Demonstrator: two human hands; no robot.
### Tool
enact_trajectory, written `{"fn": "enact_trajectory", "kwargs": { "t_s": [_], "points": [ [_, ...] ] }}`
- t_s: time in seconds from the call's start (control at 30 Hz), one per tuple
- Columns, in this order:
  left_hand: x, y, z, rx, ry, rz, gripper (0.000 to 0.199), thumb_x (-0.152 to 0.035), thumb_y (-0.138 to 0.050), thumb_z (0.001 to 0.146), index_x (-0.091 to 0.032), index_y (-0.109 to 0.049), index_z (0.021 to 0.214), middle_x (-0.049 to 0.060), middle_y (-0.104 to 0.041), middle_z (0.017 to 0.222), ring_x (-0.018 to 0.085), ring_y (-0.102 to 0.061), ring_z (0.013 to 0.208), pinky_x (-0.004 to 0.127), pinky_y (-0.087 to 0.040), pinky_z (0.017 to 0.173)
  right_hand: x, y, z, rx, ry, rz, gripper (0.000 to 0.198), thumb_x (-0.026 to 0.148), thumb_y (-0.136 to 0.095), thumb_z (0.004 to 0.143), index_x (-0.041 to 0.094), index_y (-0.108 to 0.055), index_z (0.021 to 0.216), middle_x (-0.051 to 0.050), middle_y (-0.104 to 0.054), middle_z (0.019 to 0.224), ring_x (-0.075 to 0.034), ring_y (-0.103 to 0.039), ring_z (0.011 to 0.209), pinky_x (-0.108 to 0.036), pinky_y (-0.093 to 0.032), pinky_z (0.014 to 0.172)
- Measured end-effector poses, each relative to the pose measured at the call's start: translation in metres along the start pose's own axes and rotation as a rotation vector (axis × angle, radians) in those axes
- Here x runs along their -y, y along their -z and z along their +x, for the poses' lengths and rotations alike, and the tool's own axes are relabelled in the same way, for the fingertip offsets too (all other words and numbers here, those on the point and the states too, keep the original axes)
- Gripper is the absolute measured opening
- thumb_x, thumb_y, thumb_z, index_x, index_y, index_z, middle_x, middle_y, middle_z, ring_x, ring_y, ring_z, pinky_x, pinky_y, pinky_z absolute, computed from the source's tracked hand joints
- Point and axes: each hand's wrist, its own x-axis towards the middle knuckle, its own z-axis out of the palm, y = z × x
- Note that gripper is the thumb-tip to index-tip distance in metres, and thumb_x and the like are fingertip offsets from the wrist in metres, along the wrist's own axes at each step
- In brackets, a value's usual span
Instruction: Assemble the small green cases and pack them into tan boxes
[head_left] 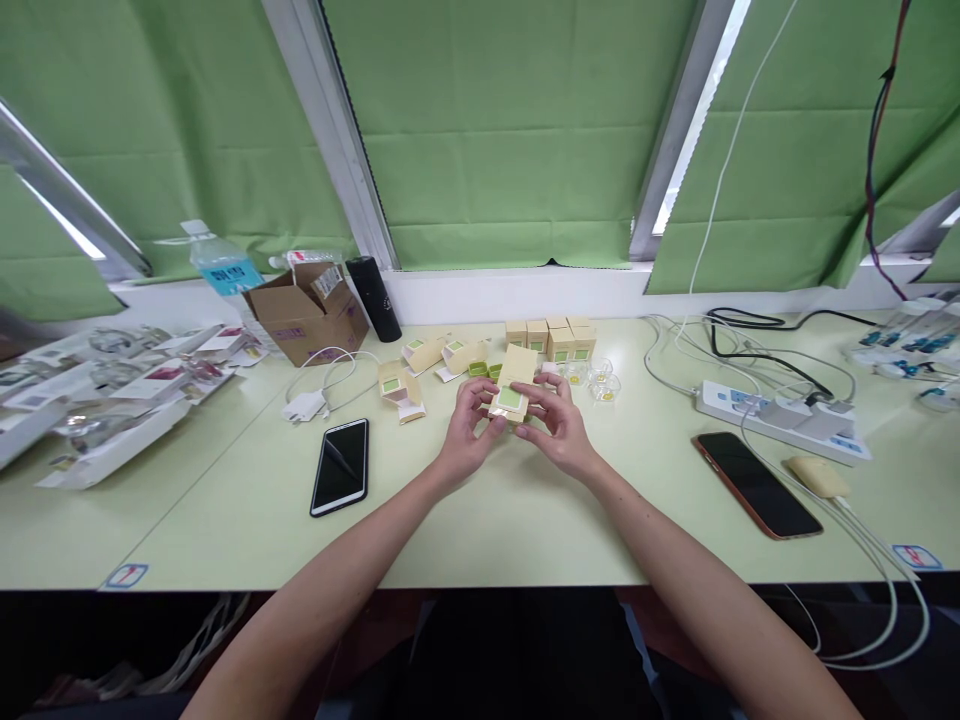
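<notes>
Both of my hands grip one small cardboard box with a green window, its flap standing up. My left hand holds its left side, thumb at the lower edge. On the other side my right hand has its fingers on the front and right edge. Just behind are small green containers, partly hidden by the box. Several closed boxes of the same kind stand at the back. Clear round containers with yellow bits sit right of my right hand. Opened boxes lie to the left.
A phone lies at left, another phone at right beside a yellow case. A power strip with cables lies behind. A brown carton, black bottle and white trays of packed items stand left.
</notes>
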Motion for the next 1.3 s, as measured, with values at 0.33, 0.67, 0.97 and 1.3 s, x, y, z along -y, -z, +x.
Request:
{"fn": "enact_trajectory", "kwargs": {
  "t_s": [0.33,0.67,0.97,1.3],
  "points": [
    [0.001,-0.002,0.0,-0.049,-0.047,0.089,0.034,-0.05,-0.073,0.095,-0.027,-0.059,0.117,0.009,-0.048,0.132,0.02,-0.063,0.109,0.034,-0.057,0.087,0.004,-0.003,0.0,-0.053,0.01,0.039,0.044,0.05,-0.083,0.088,0.035,-0.075,0.128,-0.007,-0.038,0.132,-0.025,-0.06,0.129,-0.046,-0.064,0.107],
    [-0.001,0.0,0.0,-0.049,-0.1,0.27,0.029,-0.048,-0.064,0.1,-0.027,-0.055,0.117,0.008,-0.05,0.122,0.022,-0.06,0.109,0.038,-0.055,0.09,0.002,-0.003,-0.001,-0.053,0.041,-0.15,0.038,0.044,-0.074,0.095,0.035,-0.073,0.132,-0.008,-0.038,0.132,-0.029,-0.052,0.137,-0.048,-0.065,0.105],
    [0.002,0.004,0.0,-0.096,-0.136,0.56,0.05,-0.027,-0.078,0.081,-0.025,-0.046,0.12,0.007,-0.054,0.119,0.025,-0.057,0.11,0.042,-0.049,0.095,0.001,-0.002,-0.007,0.155,0.319,-0.556,0.057,0.02,-0.069,0.092,0.041,-0.064,0.144,-0.009,-0.032,0.143,-0.035,-0.048,0.143,-0.065,-0.052,0.119],
    [0.019,0.036,0.017,-0.284,0.023,0.28,0.067,-0.036,-0.079,0.083,-0.028,-0.036,0.135,0.008,-0.062,0.122,0.024,-0.062,0.113,0.038,-0.048,0.092,0.001,0.012,0.001,-0.023,0.053,-0.702,0.06,0.027,-0.066,0.092,0.03,-0.052,0.151,-0.013,-0.064,0.139,-0.036,-0.059,0.132,-0.06,-0.057,0.106]
  ]
}}
